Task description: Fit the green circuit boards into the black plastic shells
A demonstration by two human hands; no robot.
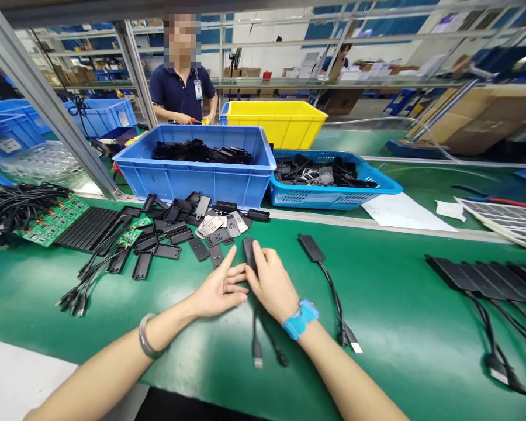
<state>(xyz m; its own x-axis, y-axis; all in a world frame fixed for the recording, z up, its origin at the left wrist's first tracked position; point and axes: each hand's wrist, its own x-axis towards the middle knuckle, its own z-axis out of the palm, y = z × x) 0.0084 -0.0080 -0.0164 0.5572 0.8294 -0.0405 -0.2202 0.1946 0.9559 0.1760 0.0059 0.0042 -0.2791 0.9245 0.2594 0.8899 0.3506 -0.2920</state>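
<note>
My right hand (269,280) is closed around a small black plastic housing (249,251) on the green mat, its cables (258,342) trailing back toward me. My left hand (221,286) rests beside it, fingers stretched out and touching the right hand's fingers, holding nothing. Just beyond the hands lies a scatter of black shells and grey metal plates (179,231). A finished black unit with cable (312,248) lies to the right.
A blue bin of black parts (193,175), a shallow blue tray (333,193) and a yellow bin (276,123) stand behind. Green circuit boards (52,222) and cable bundles lie left. Assembled units (486,275) lie right. A person in a dark polo works opposite.
</note>
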